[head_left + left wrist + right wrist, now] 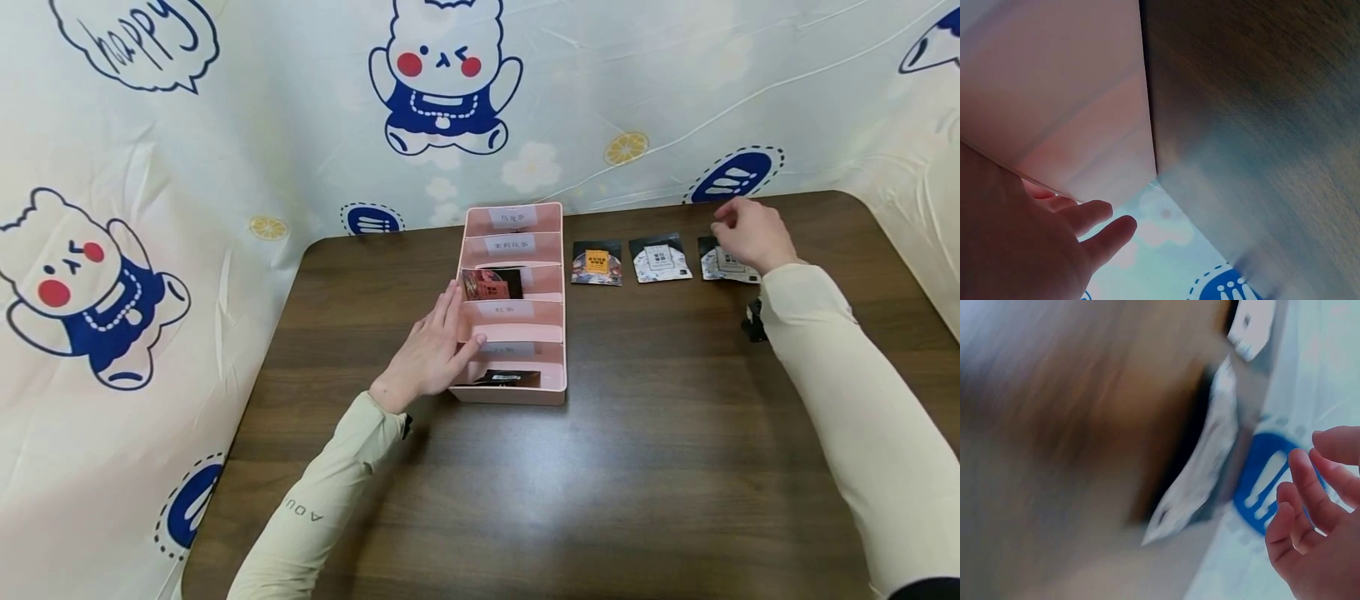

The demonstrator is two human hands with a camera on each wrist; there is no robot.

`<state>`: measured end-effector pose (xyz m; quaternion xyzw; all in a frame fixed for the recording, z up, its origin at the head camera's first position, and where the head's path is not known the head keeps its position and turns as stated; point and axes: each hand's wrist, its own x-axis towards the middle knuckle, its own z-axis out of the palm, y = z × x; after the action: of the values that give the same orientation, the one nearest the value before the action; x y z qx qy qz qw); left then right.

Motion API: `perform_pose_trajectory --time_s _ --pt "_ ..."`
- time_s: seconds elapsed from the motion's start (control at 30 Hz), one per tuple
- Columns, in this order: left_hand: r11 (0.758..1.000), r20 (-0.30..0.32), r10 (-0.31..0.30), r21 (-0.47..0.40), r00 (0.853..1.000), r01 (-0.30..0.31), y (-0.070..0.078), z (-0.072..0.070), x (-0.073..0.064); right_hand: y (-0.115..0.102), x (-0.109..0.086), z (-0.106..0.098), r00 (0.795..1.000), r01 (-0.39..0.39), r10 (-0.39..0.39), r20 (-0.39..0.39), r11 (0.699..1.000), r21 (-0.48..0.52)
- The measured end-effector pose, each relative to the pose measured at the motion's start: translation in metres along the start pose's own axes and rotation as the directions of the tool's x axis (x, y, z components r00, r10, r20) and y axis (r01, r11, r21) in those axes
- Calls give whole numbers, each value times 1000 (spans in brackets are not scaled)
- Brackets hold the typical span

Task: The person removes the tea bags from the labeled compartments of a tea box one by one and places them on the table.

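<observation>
Tabletop [660, 417], rightmost sachet [733, 268] partly hidden beneath loose, empty right grip [753, 236], left grip [426, 352] wide.

Long, creased, pale-cream sleeves [847, 408] are worn down to the wrists of the left hand [426, 357] and the right hand [753, 235], dark lettering [302, 510] being printed along the left forearm, while a small black fitting [754, 322] is seen beside each cuff [799, 290].

5-compartment pink box [510, 397] | 3 printed sachets [660, 260] | lying rowed beside box
</observation>
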<state>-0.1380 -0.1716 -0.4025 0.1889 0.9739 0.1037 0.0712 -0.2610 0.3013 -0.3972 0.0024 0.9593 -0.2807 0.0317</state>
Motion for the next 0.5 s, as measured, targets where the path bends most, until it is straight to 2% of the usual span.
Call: perform_pose_trajectory --time_s 0.23,0.5 --pt "1000 4 -1 7 1000 1 -1 1 0 -55 -4 17 985 173 -172 -25 984 32" --pt "1000 14 -5 -4 1000 5 -1 1 0 -127 -21 43 945 328 -328 -1 943 54"
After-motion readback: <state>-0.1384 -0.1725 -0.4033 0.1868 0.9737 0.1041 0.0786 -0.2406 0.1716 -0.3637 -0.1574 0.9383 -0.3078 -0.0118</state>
